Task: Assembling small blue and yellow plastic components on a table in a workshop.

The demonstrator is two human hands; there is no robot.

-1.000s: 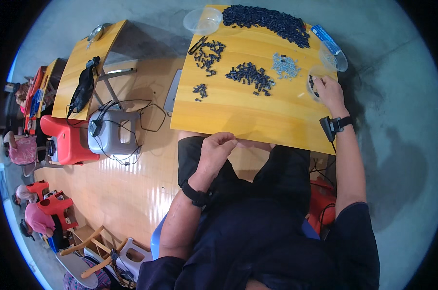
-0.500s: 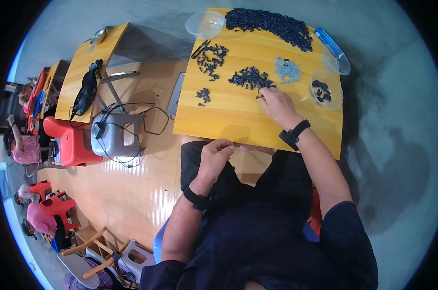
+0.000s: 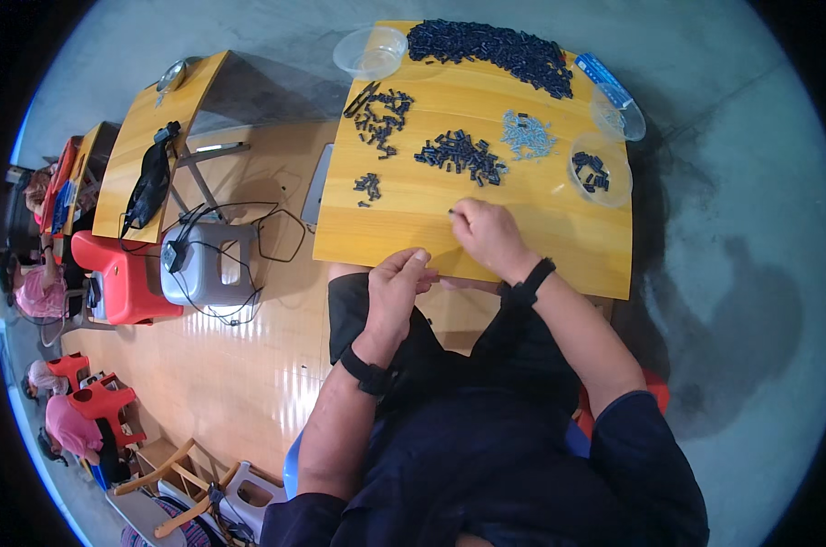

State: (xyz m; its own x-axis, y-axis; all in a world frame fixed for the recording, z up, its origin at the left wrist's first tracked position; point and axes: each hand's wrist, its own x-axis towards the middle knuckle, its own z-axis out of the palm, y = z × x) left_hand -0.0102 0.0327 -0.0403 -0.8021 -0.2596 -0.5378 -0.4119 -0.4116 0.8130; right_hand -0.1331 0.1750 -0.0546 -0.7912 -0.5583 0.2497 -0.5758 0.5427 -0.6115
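Observation:
My right hand [image 3: 491, 239] hovers over the near part of the yellow wooden table, thumb and fingers pinched on a small black piece [image 3: 452, 212]. My left hand [image 3: 397, 290] is at the table's front edge, fingertips pressed together; whatever they hold is hidden. Beyond my right hand lies a pile of short black pieces [image 3: 459, 156], with a patch of small silvery pieces [image 3: 527, 137] to its right. Two looser groups lie at the left: scattered black pieces [image 3: 384, 123] and a smaller dark cluster [image 3: 367, 187]. Black tweezers [image 3: 360, 99] rest near the left edge.
A large heap of black pieces [image 3: 490, 50] covers the table's far edge. Clear round tubs stand at the far left [image 3: 345, 56] and right [image 3: 624, 182], near a blue box [image 3: 603, 80]. A grey stool [image 3: 214, 283] with cables and a red chair [image 3: 117, 273] stand left.
My right hand has come back from the black pile toward my left hand, carrying a small black piece. The left hand stays near the table edge. The whole view has shifted slightly.

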